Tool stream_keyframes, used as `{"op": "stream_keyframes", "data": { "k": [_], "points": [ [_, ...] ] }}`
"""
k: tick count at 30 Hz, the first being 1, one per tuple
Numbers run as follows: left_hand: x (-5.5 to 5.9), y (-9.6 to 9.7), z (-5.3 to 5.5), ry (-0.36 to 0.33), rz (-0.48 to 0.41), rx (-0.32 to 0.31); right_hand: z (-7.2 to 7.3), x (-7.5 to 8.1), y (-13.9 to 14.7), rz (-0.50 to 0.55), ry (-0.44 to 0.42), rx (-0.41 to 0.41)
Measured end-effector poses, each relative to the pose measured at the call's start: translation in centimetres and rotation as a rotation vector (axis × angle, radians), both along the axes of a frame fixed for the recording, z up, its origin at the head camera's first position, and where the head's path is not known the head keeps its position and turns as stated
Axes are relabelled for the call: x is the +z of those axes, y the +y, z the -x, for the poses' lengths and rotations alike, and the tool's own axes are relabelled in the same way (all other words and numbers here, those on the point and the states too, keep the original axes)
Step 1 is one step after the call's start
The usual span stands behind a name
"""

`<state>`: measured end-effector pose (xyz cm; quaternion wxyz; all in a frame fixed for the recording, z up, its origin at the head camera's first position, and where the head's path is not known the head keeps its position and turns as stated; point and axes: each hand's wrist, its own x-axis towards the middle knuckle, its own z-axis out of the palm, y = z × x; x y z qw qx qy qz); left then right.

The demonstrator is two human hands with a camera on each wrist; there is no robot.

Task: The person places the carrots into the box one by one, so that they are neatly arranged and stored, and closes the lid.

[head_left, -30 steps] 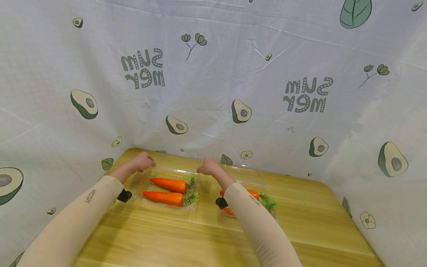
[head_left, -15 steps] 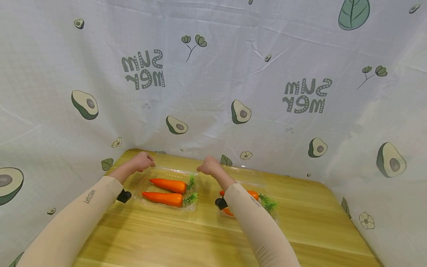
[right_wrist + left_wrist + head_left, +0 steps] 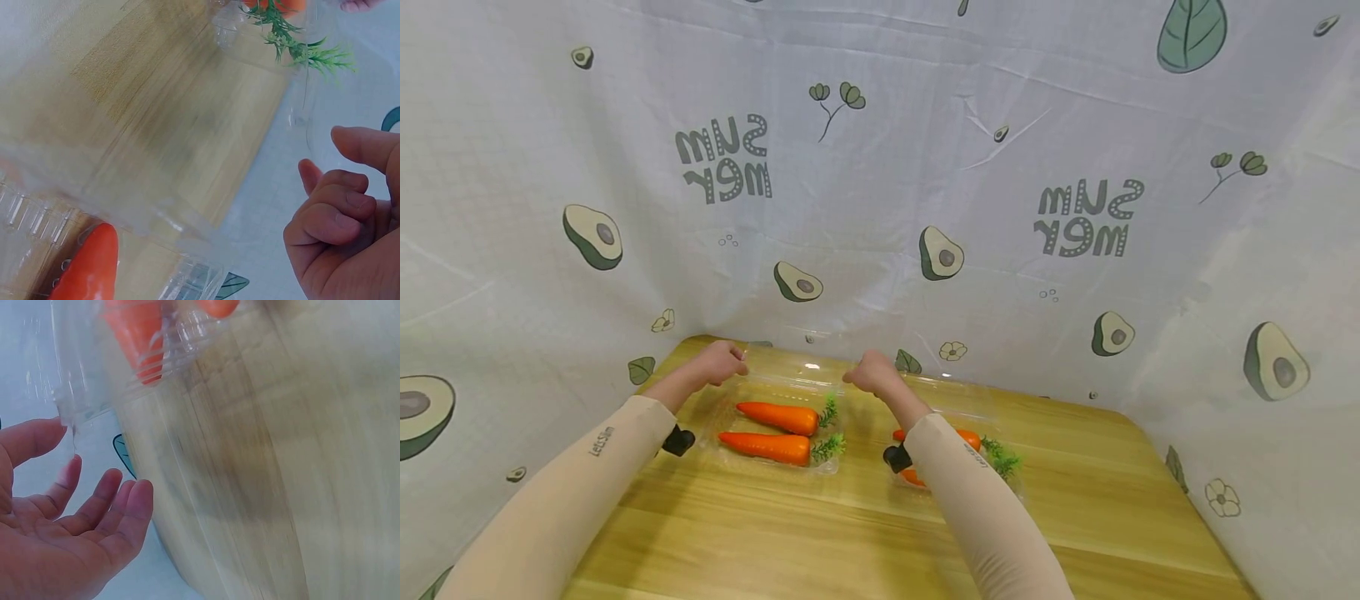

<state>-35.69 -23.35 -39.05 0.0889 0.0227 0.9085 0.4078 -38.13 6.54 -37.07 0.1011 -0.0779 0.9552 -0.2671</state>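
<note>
A clear plastic clamshell box (image 3: 718, 458) stands at the left of the table, holding an upper carrot (image 3: 778, 417) and a lower carrot (image 3: 766, 447) with green tops. Its transparent lid (image 3: 793, 364) is raised at the back. At the lid's left side is my left hand (image 3: 720, 363); the left wrist view shows thumb and index finger (image 3: 69, 472) on either side of the plastic edge. My right hand (image 3: 872, 372) holds the right side, its other fingers (image 3: 334, 219) curled. Plastic contact is faint there.
Under my right forearm stands a second clear box (image 3: 910, 493) with carrots, partly hidden, its lid (image 3: 947, 396) folded back. A patterned white curtain (image 3: 865, 208) hangs behind the wooden table (image 3: 775, 533).
A bright reflection has appeared on the left box's lid, which seems to have tilted slightly. Both hands stay almost in place, and the head view has shifted a little.
</note>
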Motion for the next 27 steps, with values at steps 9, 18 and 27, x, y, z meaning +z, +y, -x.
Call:
{"op": "stream_keyframes", "data": {
  "k": [9, 18, 27],
  "points": [
    [-0.03, -0.3, -0.19, 0.043, 0.041, 0.024, -0.24, 0.09, 0.0, 0.059, 0.012, -0.026],
    [-0.14, -0.43, 0.0, 0.062, 0.0, 0.035, -0.41, 0.2, -0.01, 0.094, 0.004, -0.043],
    [0.2, -0.4, -0.23, 0.065, -0.025, 0.047, -0.5, 0.25, 0.25, 0.13, 0.002, -0.032]
  ]
}}
